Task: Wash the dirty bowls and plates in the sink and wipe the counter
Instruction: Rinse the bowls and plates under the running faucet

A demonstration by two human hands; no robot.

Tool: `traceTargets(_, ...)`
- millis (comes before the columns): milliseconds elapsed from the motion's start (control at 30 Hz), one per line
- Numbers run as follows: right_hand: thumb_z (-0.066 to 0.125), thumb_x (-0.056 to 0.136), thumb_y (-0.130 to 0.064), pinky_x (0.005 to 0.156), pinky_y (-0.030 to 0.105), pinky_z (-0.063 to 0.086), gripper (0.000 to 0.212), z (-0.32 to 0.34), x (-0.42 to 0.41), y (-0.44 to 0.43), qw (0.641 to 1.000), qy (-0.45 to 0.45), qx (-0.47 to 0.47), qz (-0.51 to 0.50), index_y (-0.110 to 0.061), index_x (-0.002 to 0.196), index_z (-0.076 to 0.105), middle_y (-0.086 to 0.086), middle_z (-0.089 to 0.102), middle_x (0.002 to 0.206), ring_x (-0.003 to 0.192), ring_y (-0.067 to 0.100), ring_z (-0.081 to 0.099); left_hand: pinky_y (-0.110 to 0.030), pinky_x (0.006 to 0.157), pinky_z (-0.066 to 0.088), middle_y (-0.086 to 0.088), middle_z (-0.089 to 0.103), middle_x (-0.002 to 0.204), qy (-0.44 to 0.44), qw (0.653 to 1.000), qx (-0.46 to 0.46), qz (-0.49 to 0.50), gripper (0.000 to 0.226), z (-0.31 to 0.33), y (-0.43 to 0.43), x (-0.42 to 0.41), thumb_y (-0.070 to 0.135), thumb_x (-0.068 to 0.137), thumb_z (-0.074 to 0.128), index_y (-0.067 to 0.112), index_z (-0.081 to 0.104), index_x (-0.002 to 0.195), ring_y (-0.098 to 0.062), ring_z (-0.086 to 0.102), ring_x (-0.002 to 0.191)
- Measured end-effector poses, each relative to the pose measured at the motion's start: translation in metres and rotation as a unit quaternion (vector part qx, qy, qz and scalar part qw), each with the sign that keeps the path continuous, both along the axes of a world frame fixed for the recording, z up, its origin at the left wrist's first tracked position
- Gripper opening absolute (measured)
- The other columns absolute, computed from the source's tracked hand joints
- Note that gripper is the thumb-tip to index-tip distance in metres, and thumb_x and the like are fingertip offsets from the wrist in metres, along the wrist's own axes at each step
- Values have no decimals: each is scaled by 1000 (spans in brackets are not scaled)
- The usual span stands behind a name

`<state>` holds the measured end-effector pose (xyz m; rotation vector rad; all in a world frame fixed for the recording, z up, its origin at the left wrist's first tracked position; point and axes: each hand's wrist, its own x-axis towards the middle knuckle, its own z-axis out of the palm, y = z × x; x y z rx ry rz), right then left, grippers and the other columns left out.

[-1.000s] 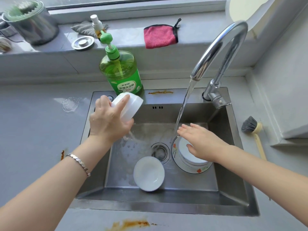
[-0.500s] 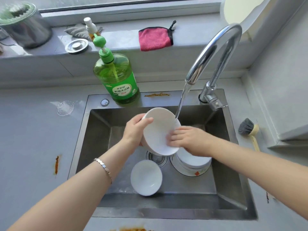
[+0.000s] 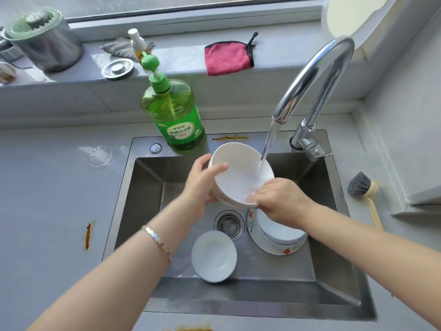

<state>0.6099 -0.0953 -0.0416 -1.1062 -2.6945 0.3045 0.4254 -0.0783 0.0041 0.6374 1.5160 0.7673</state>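
A white bowl (image 3: 238,173) is tilted under the running tap (image 3: 310,77), water falling into it. My left hand (image 3: 202,185) grips its left rim, thumb inside. The fingers of my right hand (image 3: 279,201) reach into the bowl at its lower right rim. Below in the steel sink (image 3: 148,199), a second white bowl (image 3: 214,255) sits upright near the front. To its right an overturned white bowl (image 3: 279,232) rests on a flowered plate (image 3: 274,249), partly hidden by my right hand.
A green dish-soap pump bottle (image 3: 176,115) stands at the sink's back rim. A pink cloth (image 3: 226,58) and a metal lid (image 3: 117,68) lie on the sill. A dish brush (image 3: 365,194) lies right of the sink. Brown stains (image 3: 87,235) mark the grey counter.
My left hand brought the bowl from the sink's left to under the tap stream. My right hand rose from the stacked dishes to the bowl and now reaches inside it.
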Motion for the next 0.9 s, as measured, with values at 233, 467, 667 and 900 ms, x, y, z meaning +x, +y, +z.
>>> traceTargets(233,56,67,-6,58,22,49,40,-10,-23,-34,988,144,-33,-34,-19,101,73,-5,74,93,74,15,69,-14,77,48,4,60,105,-21,975,188,116,43,-21,-32,29,17,77,64,21,54,118,-4,57,91)
traceTargets(467,71,63,0,105,33,37,44,-11,30,31,971,-142,80,176,-11,105,71,4,68,113,105,20,65,-24,53,44,-2,65,107,5,988,42,-150,37,-21,-10,-1,51,79,53,32,60,110,-20,62,85)
traceTargets(667,62,60,-1,115,35,18,67,14,8,56,948,-185,144,216,-10,126,57,4,48,137,128,16,42,-34,66,54,-3,68,113,-17,977,-21,-212,37,-17,2,-7,57,87,47,37,61,116,-25,67,96)
traceTargets(900,72,63,-13,116,29,7,88,5,3,7,976,-194,-67,72,-12,142,36,7,41,146,136,19,36,-17,56,45,2,60,91,64,990,62,-112,23,-10,14,-6,44,92,48,29,59,108,-18,55,73)
